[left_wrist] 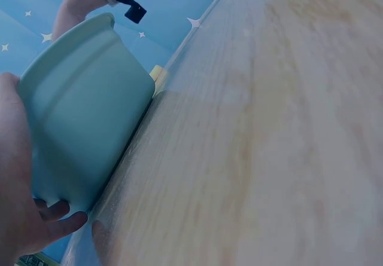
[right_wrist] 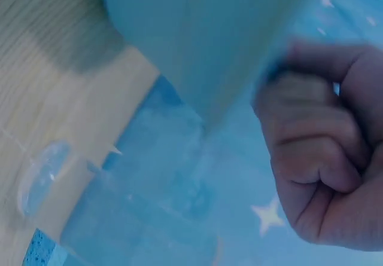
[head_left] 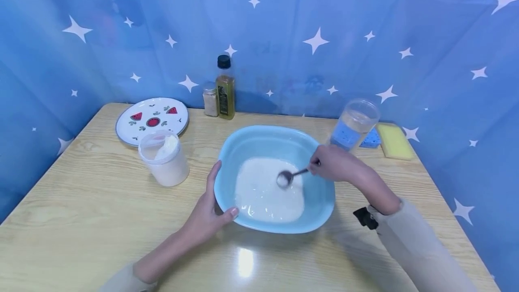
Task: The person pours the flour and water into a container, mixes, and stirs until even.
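Note:
A light-blue plastic basin (head_left: 259, 141) sits in the middle of the table with milky white liquid (head_left: 263, 202) across its bottom. At its near left corner, my left hand (head_left: 208, 215) holds it, thumb at the rim and fingers spread along the outer wall. In the left wrist view, fingertips (left_wrist: 75, 221) lie low against the basin near the tabletop. My right hand (head_left: 334, 163) grips the handle of a dark spoon (head_left: 300, 172) over the basin's right side. The spoon's bowl is blurred and meets the white liquid. In the right wrist view, the curled fingers (right_wrist: 311, 158) hide the handle.
Left of the basin stands a translucent tub (head_left: 168, 170) of white contents, before a watermelon-patterned plate (head_left: 178, 123). Behind are a small jar (head_left: 210, 102) and an oil bottle (head_left: 225, 93). A clear cup of water (head_left: 357, 120), a blue sponge (head_left: 371, 139) and a yellow sponge (head_left: 394, 141) are at right.

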A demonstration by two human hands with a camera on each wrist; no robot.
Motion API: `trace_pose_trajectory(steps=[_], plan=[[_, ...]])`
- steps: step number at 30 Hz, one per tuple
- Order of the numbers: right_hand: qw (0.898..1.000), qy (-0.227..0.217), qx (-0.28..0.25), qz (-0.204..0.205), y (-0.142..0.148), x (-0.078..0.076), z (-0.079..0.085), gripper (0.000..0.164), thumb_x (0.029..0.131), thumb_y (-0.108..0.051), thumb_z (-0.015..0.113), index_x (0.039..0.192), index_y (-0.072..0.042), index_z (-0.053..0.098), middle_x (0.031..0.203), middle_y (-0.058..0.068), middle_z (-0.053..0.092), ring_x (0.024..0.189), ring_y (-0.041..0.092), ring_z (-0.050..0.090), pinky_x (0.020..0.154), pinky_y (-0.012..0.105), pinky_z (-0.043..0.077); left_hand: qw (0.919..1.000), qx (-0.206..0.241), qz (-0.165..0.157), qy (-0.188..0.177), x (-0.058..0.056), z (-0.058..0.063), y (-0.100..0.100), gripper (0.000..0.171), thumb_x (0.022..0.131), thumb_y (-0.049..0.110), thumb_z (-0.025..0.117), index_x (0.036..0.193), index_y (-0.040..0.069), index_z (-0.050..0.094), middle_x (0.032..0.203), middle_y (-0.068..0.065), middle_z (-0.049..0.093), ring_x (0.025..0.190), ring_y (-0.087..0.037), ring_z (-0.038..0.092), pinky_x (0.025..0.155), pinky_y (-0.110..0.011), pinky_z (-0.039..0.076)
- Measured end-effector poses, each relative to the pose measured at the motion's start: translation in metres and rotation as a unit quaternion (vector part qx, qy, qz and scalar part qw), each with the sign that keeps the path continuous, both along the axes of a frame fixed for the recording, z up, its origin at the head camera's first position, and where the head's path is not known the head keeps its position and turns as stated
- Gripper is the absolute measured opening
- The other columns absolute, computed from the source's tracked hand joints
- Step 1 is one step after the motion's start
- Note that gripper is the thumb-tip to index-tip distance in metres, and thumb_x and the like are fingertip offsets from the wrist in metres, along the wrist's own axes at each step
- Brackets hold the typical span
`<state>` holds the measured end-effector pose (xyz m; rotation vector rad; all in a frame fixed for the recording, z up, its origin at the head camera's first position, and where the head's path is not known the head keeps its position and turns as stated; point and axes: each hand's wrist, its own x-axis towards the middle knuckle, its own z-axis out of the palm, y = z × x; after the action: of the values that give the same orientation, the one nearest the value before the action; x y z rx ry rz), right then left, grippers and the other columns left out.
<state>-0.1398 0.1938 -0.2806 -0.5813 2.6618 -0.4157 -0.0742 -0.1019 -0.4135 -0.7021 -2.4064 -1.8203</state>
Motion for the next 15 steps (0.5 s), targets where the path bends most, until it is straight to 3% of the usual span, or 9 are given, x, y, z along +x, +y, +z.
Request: trace_pose_trajectory(steps=[3,6,10,15], plan=[[0.999,0.03,-0.015,-0.012,-0.015,-0.013,-0.008,0.033,0.093,-0.013,0.052,0.063,-0.009,0.064,0.049,-0.003,0.041,0.044,0.009,0.033,0.047,0.025,0.033,1.0,0.003,-0.001,-0.002,-0.001,0.001,0.0,0.104,0.074,0.022,0.071,0.149,0.026,-0.001,0.144,-0.016,0.031,0.117,-0.029,0.049,0.094,-0.048,0.04],[0.998,0.04,-0.052,0.019,-0.034,-0.018,-0.02,0.028,0.094,-0.012,0.052,0.074,-0.006,0.071,0.058,-0.002,0.056,0.045,0.009,0.037,0.05,0.025,0.036,1.0,0.002,0.0,-0.003,0.0,0.001,-0.001,0.103,0.075,0.021,0.071,0.149,0.027,-0.001,0.144,-0.015,0.031,0.116,-0.028,0.049,0.094,-0.049,0.04],[0.994,0.016,-0.072,0.077,-0.049,-0.004,-0.028,0.021,0.092,-0.011,0.054,0.088,-0.004,0.073,0.079,0.002,0.067,0.048,0.007,0.04,0.052,0.023,0.038,1.0,-0.002,0.002,-0.002,0.001,0.0,-0.001,0.102,0.076,0.021,0.07,0.149,0.028,0.0,0.146,-0.013,0.03,0.119,-0.026,0.047,0.097,-0.052,0.035],[0.989,-0.047,-0.053,0.127,-0.034,0.019,-0.014,0.02,0.09,-0.01,0.057,0.076,-0.01,0.072,0.066,-0.006,0.061,0.048,0.003,0.037,0.05,0.02,0.036,1.0,-0.005,0.004,-0.006,0.003,0.0,0.0,0.102,0.076,0.019,0.07,0.149,0.029,0.0,0.146,-0.012,0.029,0.118,-0.026,0.047,0.096,-0.05,0.038]])
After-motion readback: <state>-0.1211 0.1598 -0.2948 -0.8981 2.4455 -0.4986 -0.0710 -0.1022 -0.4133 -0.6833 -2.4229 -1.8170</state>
